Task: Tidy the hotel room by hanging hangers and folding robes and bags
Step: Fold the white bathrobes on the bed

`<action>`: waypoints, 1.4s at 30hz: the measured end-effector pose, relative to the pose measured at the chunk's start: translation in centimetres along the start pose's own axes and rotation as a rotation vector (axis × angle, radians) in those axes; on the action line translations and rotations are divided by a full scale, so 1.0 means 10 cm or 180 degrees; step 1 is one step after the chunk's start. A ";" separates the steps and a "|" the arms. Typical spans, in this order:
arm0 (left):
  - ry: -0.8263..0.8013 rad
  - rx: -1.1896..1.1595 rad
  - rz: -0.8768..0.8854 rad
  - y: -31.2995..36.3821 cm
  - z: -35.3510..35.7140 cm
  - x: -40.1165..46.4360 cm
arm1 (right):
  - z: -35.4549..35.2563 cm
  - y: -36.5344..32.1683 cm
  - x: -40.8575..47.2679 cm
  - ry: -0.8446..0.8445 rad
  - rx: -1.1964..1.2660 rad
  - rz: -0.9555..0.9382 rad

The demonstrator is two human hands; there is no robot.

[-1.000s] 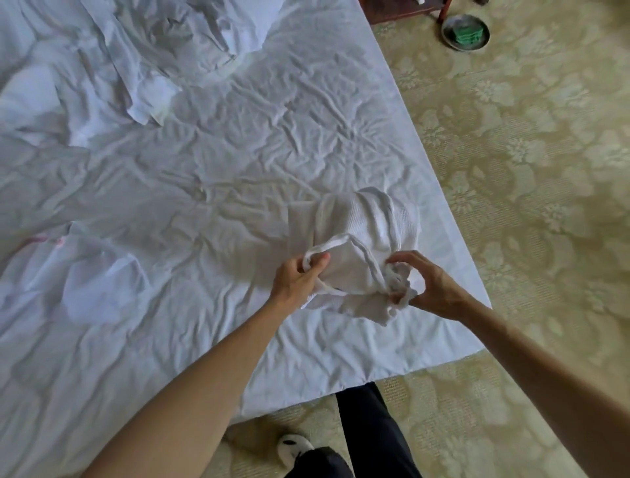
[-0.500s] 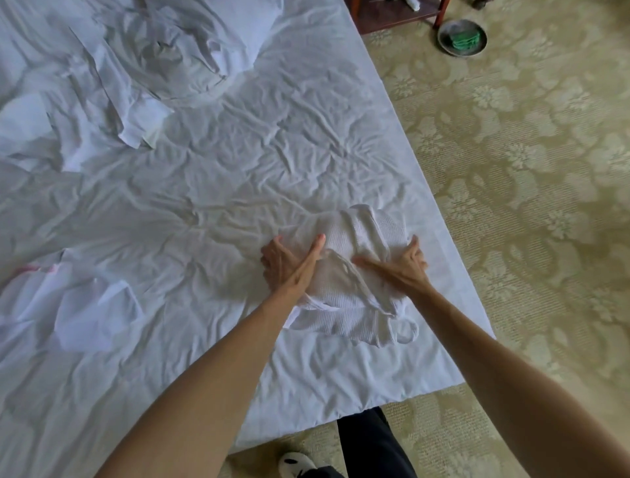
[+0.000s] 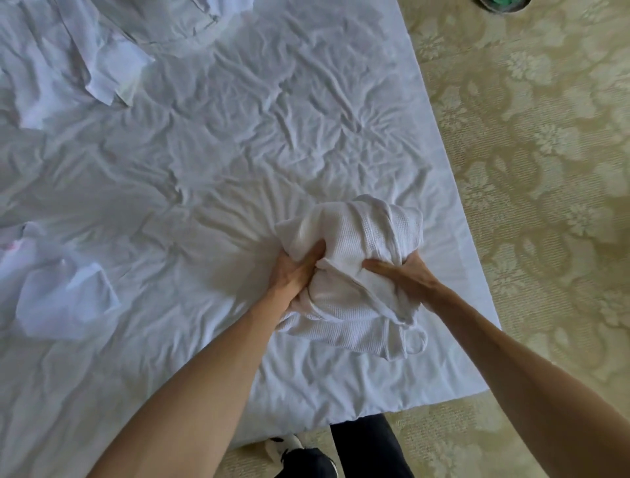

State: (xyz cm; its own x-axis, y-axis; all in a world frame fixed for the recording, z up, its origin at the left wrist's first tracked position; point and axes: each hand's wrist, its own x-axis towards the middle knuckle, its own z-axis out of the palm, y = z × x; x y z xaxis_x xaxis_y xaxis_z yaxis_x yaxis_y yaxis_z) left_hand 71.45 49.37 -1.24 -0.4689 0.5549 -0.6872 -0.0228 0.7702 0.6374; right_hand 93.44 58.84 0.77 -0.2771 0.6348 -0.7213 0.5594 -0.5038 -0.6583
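A white waffle-weave robe (image 3: 358,235) lies bundled in a thick fold near the bed's (image 3: 238,143) right front corner. My left hand (image 3: 295,271) grips its left side, thumb on top and fingers tucked under the cloth. My right hand (image 3: 400,273) grips the right side, thumb pressed across the top, fingers hidden beneath. A belt loop of the robe (image 3: 414,341) hangs out at the lower right.
Crumpled white linen (image 3: 112,61) lies at the far left of the bed. A thin white bag (image 3: 61,293) lies flat at the left. Patterned beige carpet (image 3: 545,170) runs along the right. A dish with something green (image 3: 501,3) sits on the floor at the top right.
Both hands went from pressing flat on the folded robe to gripping its sides. The bundle is now bunched up higher between them.
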 end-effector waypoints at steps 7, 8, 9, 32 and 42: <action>-0.0110 -0.0620 -0.0239 0.06 -0.31 -0.44 | 0.00 -0.38 -0.42 -0.0241 0.0128 -0.0102; -0.0047 -0.0684 -0.0224 0.07 -0.41 -0.52 | 0.05 -0.45 -0.48 -0.0256 0.0113 -0.0116; 0.0011 -0.0715 -0.0196 0.08 -0.53 -0.60 | 0.11 -0.52 -0.55 -0.0286 0.0096 -0.0145; 0.1835 -0.2145 -0.0392 -2.67 -5.14 -2.86 | 5.38 -1.98 -2.70 -0.1930 -0.1520 -0.0818; 0.2828 -0.3073 -0.0682 -3.95 -6.85 -3.28 | 8.02 -2.49 -3.38 -0.2659 -0.2171 -0.0974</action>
State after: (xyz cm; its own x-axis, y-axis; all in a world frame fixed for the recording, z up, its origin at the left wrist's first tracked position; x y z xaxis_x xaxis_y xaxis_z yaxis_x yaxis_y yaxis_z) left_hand 27.28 -20.78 20.03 -0.7826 -0.2260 -0.5801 -0.6084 0.0802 0.7895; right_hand 26.21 2.99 24.29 -0.7702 -0.0446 -0.6362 0.6179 0.1952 -0.7617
